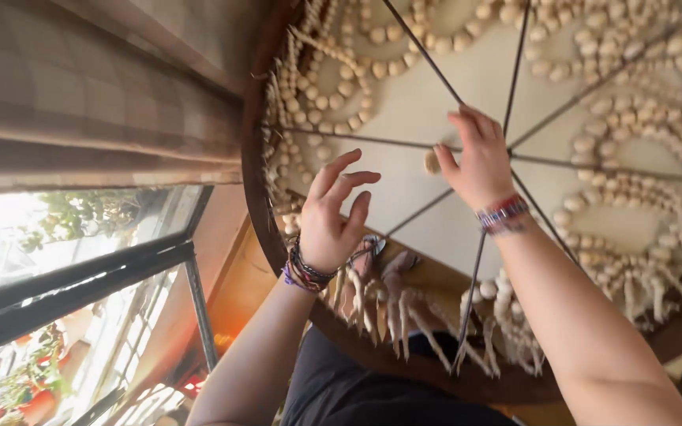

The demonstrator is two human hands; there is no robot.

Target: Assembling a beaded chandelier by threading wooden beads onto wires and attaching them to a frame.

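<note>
Item: round hanging frame [256, 197], dark wooden rim, thin dark spokes [479, 260] meeting near the centre, draped with strings of pale beads [633, 189] and dangling fringe. Right hand [479, 162] raised at the spokes, one pale bead [432, 162] pinched at thumb and fingertip. Left hand [333, 217] held wide, fingers spread, nothing gripped, just beside the lower rim. Handling judged: beads light, hard, easily dropped; strings limp, prone to tangling; rim the firm hold. Window [80, 268] well apart at left; room between spokes narrow
</note>
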